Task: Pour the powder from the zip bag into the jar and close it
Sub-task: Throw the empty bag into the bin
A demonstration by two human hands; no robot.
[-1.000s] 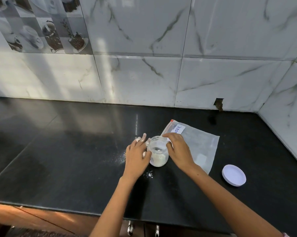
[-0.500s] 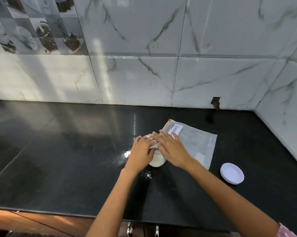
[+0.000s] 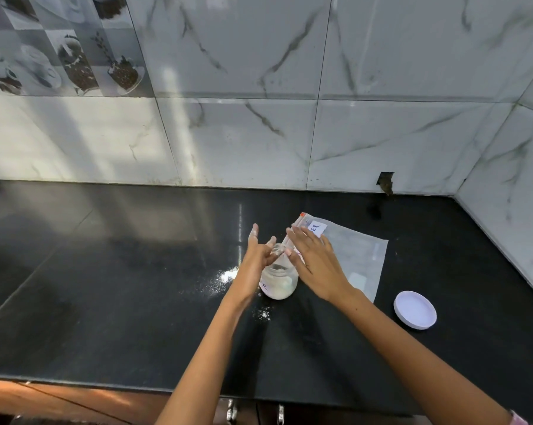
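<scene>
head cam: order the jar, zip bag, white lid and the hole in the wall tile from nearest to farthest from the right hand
1. jar: just left of the right hand, fingertips over its mouth.
2. zip bag: flat on the counter, partly under and behind the hand; too close to the jar to rank firmly.
3. white lid: on the counter to the right, clearly apart.
4. hole in the wall tile: at the back, farthest.

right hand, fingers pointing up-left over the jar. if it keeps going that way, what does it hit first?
Probably the left hand: the right hand has its fingertips over the jar mouth, aimed at the left fingers just across it. Depth is unclear, so it might pass above them.
</scene>
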